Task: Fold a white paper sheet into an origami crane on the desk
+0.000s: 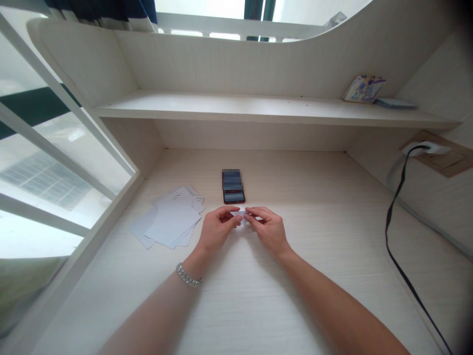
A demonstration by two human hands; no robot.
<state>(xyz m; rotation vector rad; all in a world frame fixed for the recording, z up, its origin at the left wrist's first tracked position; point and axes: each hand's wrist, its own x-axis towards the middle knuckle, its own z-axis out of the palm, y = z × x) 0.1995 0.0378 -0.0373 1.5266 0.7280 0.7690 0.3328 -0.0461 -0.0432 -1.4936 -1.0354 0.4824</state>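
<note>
Between my fingertips is a small piece of white paper (243, 212), apparently folded, just above the desk. My left hand (219, 227) pinches its left side with thumb and fingers; a silver chain bracelet (187, 277) circles that wrist. On the other side, my right hand (268, 229) grips the paper's right edge the same way. The fingers cover most of the paper, so its full shape is hidden. Just beyond my hands a phone (234, 196) lies flat, its screen partly blurred out. To the left, several loose white sheets (172, 222) lie in a fanned, overlapping pile.
A shelf (236, 104) spans the back above the desk (236, 315), with a colourful packet (365, 88) and a flat blue item (395, 103) at its right. A black cable (391, 212) drops from the wall socket (441, 152) along the right. White railings (61, 128) border the left.
</note>
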